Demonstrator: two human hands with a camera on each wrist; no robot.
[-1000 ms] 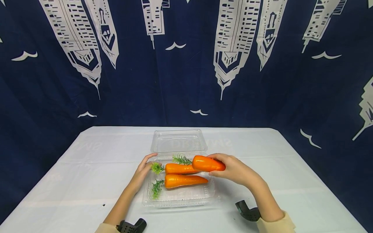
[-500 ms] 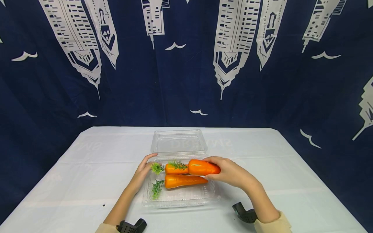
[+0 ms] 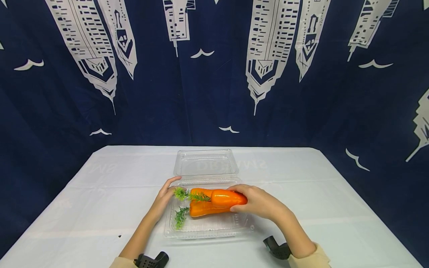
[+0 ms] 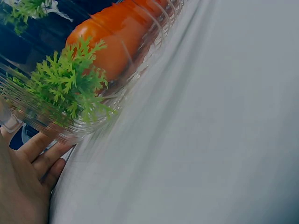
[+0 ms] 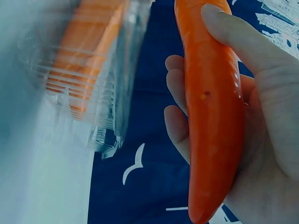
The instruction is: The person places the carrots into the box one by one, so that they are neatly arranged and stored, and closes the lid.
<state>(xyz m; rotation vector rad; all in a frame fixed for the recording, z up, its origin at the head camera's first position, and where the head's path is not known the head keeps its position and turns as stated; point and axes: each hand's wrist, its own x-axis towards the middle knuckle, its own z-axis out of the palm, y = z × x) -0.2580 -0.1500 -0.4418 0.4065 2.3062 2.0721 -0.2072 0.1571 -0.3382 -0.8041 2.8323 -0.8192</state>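
Observation:
My right hand (image 3: 259, 201) grips an orange carrot (image 3: 228, 198) with feathery green leaves at its left end. In the right wrist view, the thumb (image 5: 233, 28) lies along one side of this carrot, with fingertips on the other. It hangs over a clear plastic clamshell box (image 3: 214, 235), overlapping two more carrots inside. Of those, the front carrot (image 3: 200, 210) and the back carrot (image 3: 200, 190) lie with leaves to the left. My left hand (image 3: 163, 195) rests at the box's left side, its fairly straight fingers (image 4: 49, 156) against the outer wall.
The box's clear lid (image 3: 206, 163) lies folded back on the white-covered table (image 3: 100, 208). A navy curtain (image 3: 214, 93) with white building prints hangs behind. Black wrist cameras sit on both wrists, the right camera (image 3: 277, 248) close over the tabletop. A tiny dark speck (image 3: 119, 236) lies front left.
My right hand has moved left and toward the front, carrying its carrot from above the back carrot to between the two in the box. The left hand has stayed at the box's side.

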